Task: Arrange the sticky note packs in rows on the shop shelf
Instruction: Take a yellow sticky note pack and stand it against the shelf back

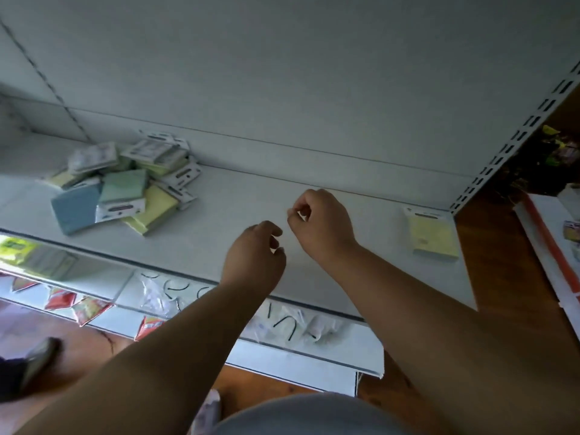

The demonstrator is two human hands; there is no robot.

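Note:
A loose heap of sticky note packs (125, 186) in blue, green and yellow lies at the left of the white shelf (244, 202). One yellow pack (432, 235) lies flat by itself at the shelf's right end, near the slotted upright. My left hand (254, 255) and my right hand (320, 226) hover over the middle of the shelf, between heap and single pack. Both have curled fingers and hold nothing that I can see.
A slotted white upright (514, 142) bounds the shelf on the right. Below is a lower shelf (301, 356) with clear bags and red-and-yellow packets (91, 309). A white and orange box (552, 255) sits at the far right on the wooden floor.

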